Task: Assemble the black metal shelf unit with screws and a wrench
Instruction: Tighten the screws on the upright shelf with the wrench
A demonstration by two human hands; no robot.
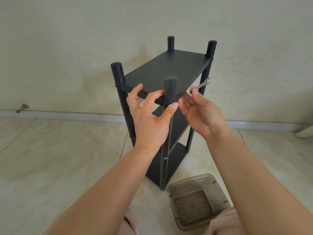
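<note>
head view, looking down at a black shelf unit (162, 72) standing upright on a pale tiled floor (50, 158) close to a cream wall (67, 39). four round black posts rise past the top shelf; two lower shelves are visible beneath it. the near post (170, 92) stands in the centre of the view, with a small silver screw head (165, 158) showing low on its shaft, level with the bottom shelf; another screw head shows on the left post at the top shelf's edge.

the left hand (150, 119) is at the near post just below the top shelf: its thumb lies against the post's front, its fingers are curled loosely at the shelf's front edge, the index finger lifted above it. whether it truly grips the post cannot be told.

the right hand (201, 114) is just right of the same post, palm turned inward, fingers mostly extended, pinching a small flat silver wrench (202, 84) between thumb and fingertip; the wrench's open end points up and to the right, beside the right-hand post.

a smoky translucent plastic container (198, 199) sits on the floor by the shelf's near corner, touching pink fabric (225, 221) at the bottom edge. a metal fitting (22, 108) projects near the skirting at far left
</note>
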